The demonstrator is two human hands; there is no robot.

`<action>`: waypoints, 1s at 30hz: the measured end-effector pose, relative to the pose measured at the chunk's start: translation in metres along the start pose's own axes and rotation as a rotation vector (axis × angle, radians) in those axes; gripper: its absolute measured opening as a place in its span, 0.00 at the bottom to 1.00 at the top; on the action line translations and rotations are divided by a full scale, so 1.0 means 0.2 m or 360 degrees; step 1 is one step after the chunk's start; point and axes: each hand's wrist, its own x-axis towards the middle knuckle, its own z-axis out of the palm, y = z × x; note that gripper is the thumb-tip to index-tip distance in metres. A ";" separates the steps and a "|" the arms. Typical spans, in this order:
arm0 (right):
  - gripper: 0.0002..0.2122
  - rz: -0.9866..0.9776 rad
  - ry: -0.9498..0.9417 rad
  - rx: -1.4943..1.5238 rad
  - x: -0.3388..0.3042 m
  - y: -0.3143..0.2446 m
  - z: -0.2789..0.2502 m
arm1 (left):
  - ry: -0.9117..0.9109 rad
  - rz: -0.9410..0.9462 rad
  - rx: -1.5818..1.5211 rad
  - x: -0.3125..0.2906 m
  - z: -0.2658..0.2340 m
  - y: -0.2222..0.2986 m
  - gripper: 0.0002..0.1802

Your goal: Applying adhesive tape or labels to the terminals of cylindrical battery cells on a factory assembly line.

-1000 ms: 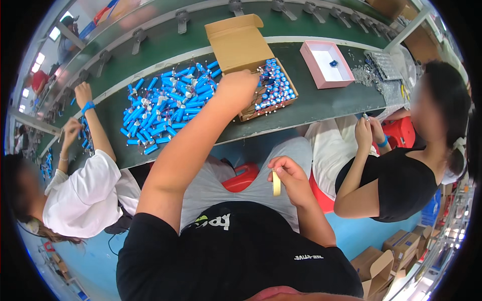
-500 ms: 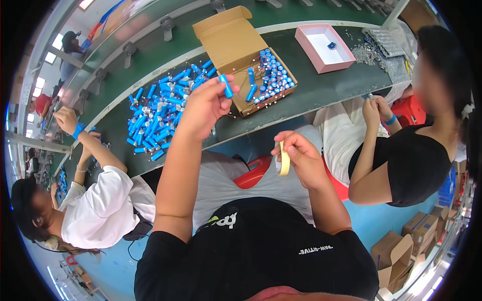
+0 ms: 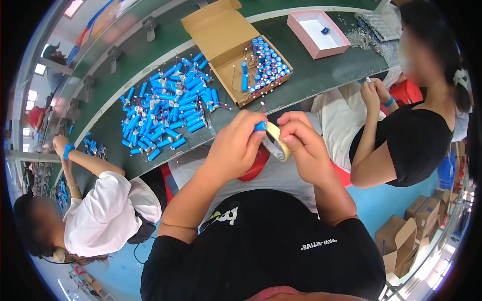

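Note:
My left hand [image 3: 239, 145] is closed on a blue cylindrical battery [image 3: 260, 126], whose end shows past the fingertips, with a wire and small white connector rising behind it. Close beside it, my right hand [image 3: 305, 148] grips a roll of pale yellow tape [image 3: 277, 143]. The battery meets the roll's upper edge; whether tape is stuck to it I cannot tell. Beyond my left hand spreads a heap of blue batteries [image 3: 165, 103] with wires. An open cardboard box [image 3: 238, 95] holds rows of upright batteries [image 3: 270, 65] on its right side and a few lying loose.
On the dark green bench [image 3: 311, 83] stands a pink box [image 3: 321, 50] with a small blue item inside. Bubble wrap [image 3: 384, 47] and small metallic parts lie to its right. Co-workers sit close by: a white sleeve [image 3: 105, 200] at left, a black sleeve [image 3: 416, 155] at right.
My left hand has come down and right from above the heap, bringing the battery to the tape roll. My right hand has moved slightly, tilting the roll. The view has shifted a little.

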 end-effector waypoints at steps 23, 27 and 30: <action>0.03 0.0313 0.0117 0.0454 -0.01 -0.02 0.14 | 0.0117 0.0438 0.0522 -0.09 0.07 -0.01 0.17; 0.04 0.0408 0.0122 0.0537 0.00 -0.03 0.15 | 0.0121 0.0439 0.0552 -0.10 0.07 -0.04 0.14; 0.03 0.0454 0.0057 0.0586 -0.01 -0.02 0.14 | 0.0103 0.0451 0.0338 -0.10 0.06 -0.08 0.14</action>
